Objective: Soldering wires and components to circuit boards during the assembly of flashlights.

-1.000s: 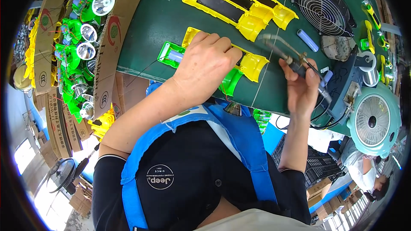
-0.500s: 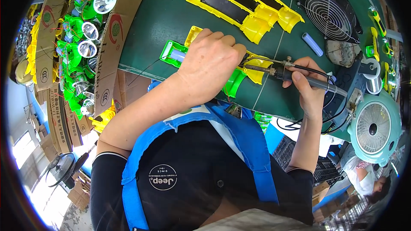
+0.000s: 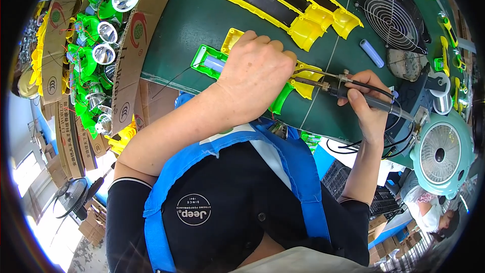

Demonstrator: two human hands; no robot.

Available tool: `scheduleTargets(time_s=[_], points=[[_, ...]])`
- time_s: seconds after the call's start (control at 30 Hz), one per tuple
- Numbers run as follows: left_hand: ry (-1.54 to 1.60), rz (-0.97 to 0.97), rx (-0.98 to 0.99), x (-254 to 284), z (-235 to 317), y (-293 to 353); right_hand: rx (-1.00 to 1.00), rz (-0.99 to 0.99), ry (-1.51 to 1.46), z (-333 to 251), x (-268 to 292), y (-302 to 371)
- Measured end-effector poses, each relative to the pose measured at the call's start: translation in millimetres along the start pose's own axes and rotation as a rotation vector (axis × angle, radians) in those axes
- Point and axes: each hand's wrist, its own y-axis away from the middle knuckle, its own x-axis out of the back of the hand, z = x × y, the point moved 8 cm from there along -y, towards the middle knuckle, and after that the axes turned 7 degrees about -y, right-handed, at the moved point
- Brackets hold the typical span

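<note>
Two hands nearly meet: the left hand (image 3: pixel 259 75) curls over a green casing (image 3: pixel 281 99) and yellow shell (image 3: pixel 304 90), its hold hidden; the right hand (image 3: pixel 369 105) grips a soldering iron (image 3: pixel 339 90), tip just beside the left. Beyond, on the table (image 3: pixel 174 35), lie other yellow shells (image 3: pixel 308 28) and a lilac battery (image 3: pixel 372 53).

right fingers (image 3: pixel 357 99) around soldering iron (image 3: pixel 385 106); left fingers (image 3: pixel 288 60) curled over green casing (image 3: pixel 281 99), yellow shell (image 3: pixel 304 91)
</note>
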Motion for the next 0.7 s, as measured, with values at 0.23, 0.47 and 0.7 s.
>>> scheduleTargets(time_s=[0.23,0.47,0.7], points=[[-0.025,-0.011,-0.005,0,0,0,0.301,0.248,-0.137,8,24,33],[-0.009,-0.013,0.007,-1,0,-1,0.710,0.152,0.127,1,-47,26],[-0.017,0.014,0.000,0,0,0,0.658,0.158,0.081,11,-53,30]])
